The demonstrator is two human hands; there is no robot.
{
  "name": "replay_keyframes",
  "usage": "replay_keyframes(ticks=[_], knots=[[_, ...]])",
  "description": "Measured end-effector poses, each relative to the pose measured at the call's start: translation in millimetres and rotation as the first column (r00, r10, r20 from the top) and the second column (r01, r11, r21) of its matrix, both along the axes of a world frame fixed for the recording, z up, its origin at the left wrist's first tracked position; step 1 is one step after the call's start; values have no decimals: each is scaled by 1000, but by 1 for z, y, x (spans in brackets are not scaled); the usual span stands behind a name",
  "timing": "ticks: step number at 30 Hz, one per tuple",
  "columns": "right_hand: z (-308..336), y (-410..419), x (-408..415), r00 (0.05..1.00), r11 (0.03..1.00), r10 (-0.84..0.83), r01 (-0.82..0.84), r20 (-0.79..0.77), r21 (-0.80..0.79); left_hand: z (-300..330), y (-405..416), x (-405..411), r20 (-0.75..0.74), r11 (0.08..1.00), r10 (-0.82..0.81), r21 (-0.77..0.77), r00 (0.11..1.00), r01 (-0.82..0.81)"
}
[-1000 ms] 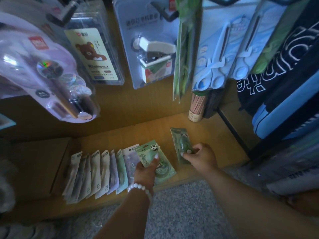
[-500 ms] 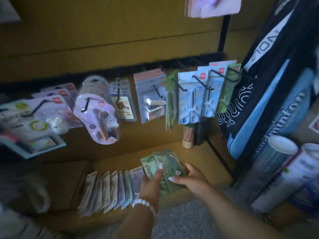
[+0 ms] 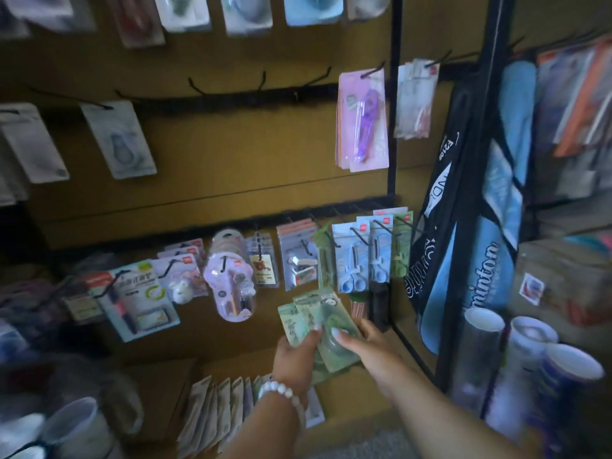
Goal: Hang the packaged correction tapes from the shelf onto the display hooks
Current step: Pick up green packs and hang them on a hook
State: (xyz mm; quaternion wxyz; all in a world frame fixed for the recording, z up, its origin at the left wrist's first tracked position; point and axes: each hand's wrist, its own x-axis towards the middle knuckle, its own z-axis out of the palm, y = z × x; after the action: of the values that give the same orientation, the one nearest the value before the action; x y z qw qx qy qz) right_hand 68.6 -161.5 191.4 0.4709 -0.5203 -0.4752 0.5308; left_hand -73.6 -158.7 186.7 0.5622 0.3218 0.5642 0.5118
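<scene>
Both hands hold a small stack of green packaged correction tapes [image 3: 319, 321] above the low wooden shelf [image 3: 357, 402]. My left hand [image 3: 294, 359], with a white bead bracelet at the wrist, grips the stack from the left, thumb on top. From the right, my right hand [image 3: 367, 347] grips the top pack with its thumb on the blister. A fanned row of more packs [image 3: 228, 402] lies on the shelf below my left wrist. Bare black display hooks [image 3: 261, 81] stick out of the upper rail.
The lower rail carries hung stationery: scissors packs [image 3: 351, 260], a stapler pack [image 3: 298, 256], a pink round blister [image 3: 231, 286]. A purple pack [image 3: 364, 120] hangs on the upper rail. A black rack frame [image 3: 463, 193] with a badminton bag stands right, white tubes [image 3: 526, 346] beside it.
My right hand picked the second green pack off the shelf and joined it to the one in my left hand. Both hands rose, and the view tilted up to the hooks.
</scene>
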Motion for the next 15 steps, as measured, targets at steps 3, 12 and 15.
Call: replay_keyframes(ticks=[3,12,15], knots=[[23,-1,-1,997,998,-38,41,-61,55,30,-2,-1,-37,995,-6,102,999,10],[117,11,5,980,977,-38,77,-194,198,128,11,-11,-123,952,36,305,992,3],[149,16,10,956,967,-38,109,-292,232,161,12,-15,-102,922,23,387,995,19]])
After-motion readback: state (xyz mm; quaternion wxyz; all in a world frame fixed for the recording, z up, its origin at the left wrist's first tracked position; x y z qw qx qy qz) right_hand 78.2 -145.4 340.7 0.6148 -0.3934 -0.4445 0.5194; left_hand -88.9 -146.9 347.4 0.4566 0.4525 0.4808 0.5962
